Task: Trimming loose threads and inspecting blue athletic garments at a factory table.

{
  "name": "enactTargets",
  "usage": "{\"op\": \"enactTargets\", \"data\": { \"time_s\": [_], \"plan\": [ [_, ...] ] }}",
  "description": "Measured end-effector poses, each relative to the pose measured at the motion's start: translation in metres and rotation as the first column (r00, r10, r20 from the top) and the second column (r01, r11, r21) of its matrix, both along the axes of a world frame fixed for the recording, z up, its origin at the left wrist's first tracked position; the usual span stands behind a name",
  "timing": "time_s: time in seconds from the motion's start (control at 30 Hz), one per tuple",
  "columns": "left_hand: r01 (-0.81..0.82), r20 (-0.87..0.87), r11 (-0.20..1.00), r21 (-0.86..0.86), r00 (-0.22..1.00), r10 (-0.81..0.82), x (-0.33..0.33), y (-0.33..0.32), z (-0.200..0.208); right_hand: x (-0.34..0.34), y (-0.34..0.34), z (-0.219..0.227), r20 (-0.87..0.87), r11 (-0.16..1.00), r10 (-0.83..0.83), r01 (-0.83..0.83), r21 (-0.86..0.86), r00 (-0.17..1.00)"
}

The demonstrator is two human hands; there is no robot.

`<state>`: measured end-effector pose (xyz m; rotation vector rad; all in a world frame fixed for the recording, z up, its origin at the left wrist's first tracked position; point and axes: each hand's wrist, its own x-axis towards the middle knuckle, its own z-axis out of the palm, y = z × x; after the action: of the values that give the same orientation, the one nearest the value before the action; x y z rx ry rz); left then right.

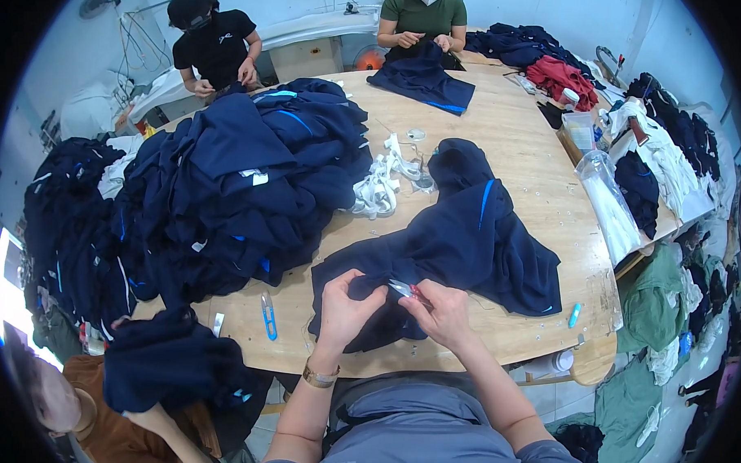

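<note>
Plainly, left hand (350,307) pinches rumpled navy cloth (448,241) — right hand (440,312) grips pointed metal snips (400,288).

The pale wooden bench (548,180) is heaped at left with navy garments (246,183); white strips (375,189), a spread-out navy garment (460,232), blue snips (269,318) and a turquoise object (575,315) are laid nearby on it

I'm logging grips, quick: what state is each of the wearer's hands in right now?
Left hand: closed, pinching the navy garment.
Right hand: closed, holding the red-handled snips.
</note>
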<state>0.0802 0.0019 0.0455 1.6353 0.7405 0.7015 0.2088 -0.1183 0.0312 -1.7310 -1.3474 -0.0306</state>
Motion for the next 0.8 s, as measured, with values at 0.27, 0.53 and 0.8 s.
{"op": "enactTargets", "data": {
  "time_s": [0.27,0.53,0.8],
  "plan": [
    [-0.008,-0.055,0.998,0.061,0.998,0.012,-0.001,-0.003,0.005,-0.001,0.008,0.004,0.114,0.999,-0.035,0.034,0.009,0.993],
    [0.008,-0.099,0.995,0.100,0.995,0.002,-0.001,0.000,0.006,0.002,0.016,0.003,0.088,0.996,-0.019,0.011,0.091,0.996],
    [0.114,-0.093,0.979,0.169,0.991,-0.100,-0.004,0.007,-0.001,0.017,0.029,-0.013,-0.659,0.906,0.387,-0.398,0.143,0.644]
  ]
}}
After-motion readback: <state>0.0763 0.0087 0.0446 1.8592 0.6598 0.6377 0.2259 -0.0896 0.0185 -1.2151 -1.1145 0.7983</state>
